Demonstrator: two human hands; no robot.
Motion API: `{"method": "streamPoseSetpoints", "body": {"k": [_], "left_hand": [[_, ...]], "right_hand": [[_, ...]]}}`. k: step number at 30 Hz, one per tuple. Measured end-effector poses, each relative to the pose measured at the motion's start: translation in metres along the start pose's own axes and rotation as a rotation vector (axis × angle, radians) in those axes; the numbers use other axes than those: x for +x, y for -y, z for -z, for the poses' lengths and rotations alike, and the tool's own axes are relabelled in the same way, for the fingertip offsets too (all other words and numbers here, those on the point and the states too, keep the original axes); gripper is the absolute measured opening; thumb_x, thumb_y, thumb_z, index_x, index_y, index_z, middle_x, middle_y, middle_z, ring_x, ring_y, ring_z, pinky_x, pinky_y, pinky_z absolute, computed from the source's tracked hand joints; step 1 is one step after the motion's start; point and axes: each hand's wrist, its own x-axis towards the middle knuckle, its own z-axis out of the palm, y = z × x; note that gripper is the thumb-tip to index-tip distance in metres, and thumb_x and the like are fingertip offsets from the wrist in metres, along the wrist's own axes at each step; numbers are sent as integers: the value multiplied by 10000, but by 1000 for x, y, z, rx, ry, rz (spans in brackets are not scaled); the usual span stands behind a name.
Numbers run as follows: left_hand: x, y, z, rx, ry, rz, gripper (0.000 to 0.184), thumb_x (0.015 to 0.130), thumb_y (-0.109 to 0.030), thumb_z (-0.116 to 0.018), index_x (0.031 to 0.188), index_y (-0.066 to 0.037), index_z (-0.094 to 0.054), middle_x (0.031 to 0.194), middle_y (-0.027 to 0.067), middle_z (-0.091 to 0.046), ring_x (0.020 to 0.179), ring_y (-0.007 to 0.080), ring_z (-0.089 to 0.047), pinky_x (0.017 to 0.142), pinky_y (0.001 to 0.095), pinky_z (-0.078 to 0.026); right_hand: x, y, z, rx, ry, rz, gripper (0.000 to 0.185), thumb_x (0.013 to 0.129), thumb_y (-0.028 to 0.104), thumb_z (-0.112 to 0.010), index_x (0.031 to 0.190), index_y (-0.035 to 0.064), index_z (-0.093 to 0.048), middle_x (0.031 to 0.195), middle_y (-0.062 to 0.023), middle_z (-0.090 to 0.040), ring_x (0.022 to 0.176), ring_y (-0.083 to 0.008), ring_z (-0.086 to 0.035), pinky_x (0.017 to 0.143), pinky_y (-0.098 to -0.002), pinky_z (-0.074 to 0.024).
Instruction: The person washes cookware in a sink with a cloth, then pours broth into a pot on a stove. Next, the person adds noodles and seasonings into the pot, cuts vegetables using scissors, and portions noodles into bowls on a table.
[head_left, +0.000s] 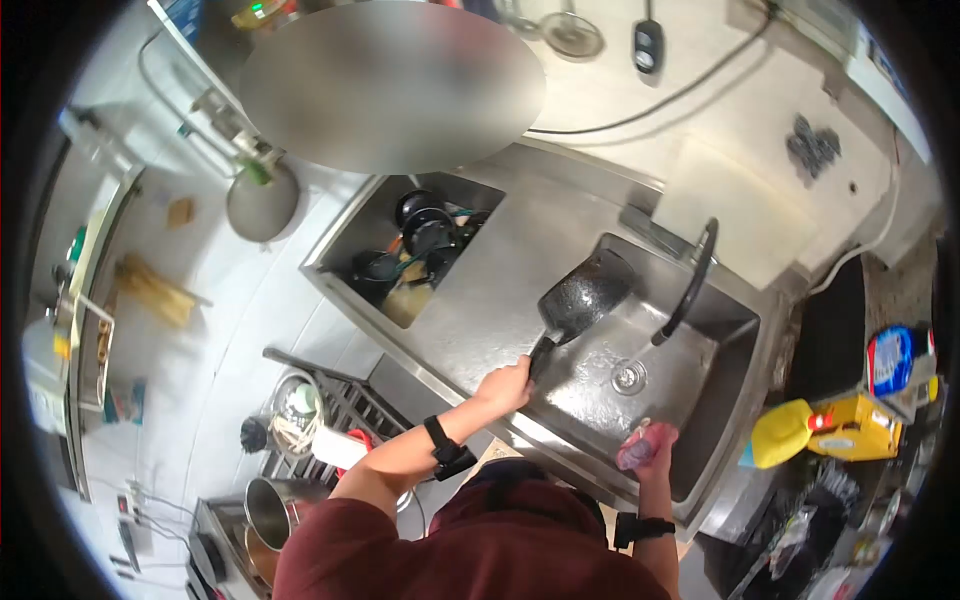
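Observation:
My left hand [508, 386] is closed round the handle of a dark frying pan [588, 296]. The pan is tilted over the left side of the steel sink basin [685, 400], its surface wet and shiny. My right hand [660, 448] is low over the basin's near right side, fingers curled round something pinkish, perhaps a scrubbing pad; its kind is unclear. Between the hands and the far wall of the basin, a black curved faucet [697, 280] reaches over the drain [629, 377]. No running water can be made out.
A second basin [345, 225] at the left holds several dark pans and utensils. Right of the sink stand a yellow bottle [782, 434] and a yellow box [858, 428]. A pale board [735, 212] lies behind the faucet. A metal rack [345, 400] is at my left.

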Motion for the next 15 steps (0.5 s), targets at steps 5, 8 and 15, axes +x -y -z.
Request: {"method": "streamPoseSetpoints", "body": {"k": [5, 8, 15], "left_hand": [[5, 20, 44, -1110, 223, 217, 185, 820, -149, -559, 900, -35, -438, 538, -18, -421, 362, 58, -372, 345, 218, -338], [22, 57, 53, -1430, 375, 241, 167, 814, -144, -565, 900, -73, -441, 525, -49, -385, 353, 43, -349, 325, 215, -321], [57, 137, 79, -1519, 527, 194, 187, 855, -209, -537, 918, -77, -421, 546, -32, -414, 402, 45, -370, 369, 227, -305]], "right_hand": [[-15, -6, -62, -237, -198, -107, 186, 784, 242, -571, 873, 81, -548, 725, -83, -579, 625, -255, -571, 569, -391, -491], [19, -8, -59, -303, -234, -47, 192, 775, 235, -569, 856, 61, -550, 748, -78, -582, 679, -250, -572, 621, -370, -492], [75, -15, -150, -231, 197, 121, 457, 745, 510, -587, 950, 104, -537, 878, -67, -570, 819, -237, -551, 684, -386, -485]]}}
